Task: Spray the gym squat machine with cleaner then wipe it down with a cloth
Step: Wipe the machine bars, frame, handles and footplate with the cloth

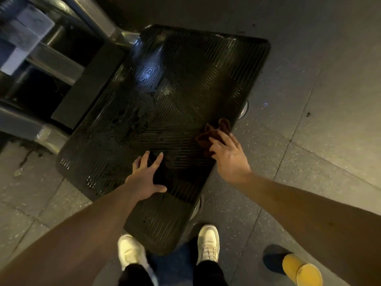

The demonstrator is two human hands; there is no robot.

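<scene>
Two hands are on the squat machine's ribbed black footplate (165, 89), which sits low over the floor (309, 120). The left hand (147, 176) lies flat near the plate's near edge with fingers spread and straight. Its grip is fully open and holds nothing, and it appears to serve as a brace while the person leans over. The right hand (228, 155) is at the plate's right edge with its fingers laid fairly straight over a dark brown cloth (214, 131). This grip presses the cloth to the ribs rather than clutching it, and the cloth bunches up beyond the fingertips. Wet-looking patches glisten toward the middle of the plate, so spraying seems done and wiping under way. A yellow container (299, 269), possibly the cleaner, stands on the floor well clear of the plate's near right corner, presumably set down to free both hands.
</scene>
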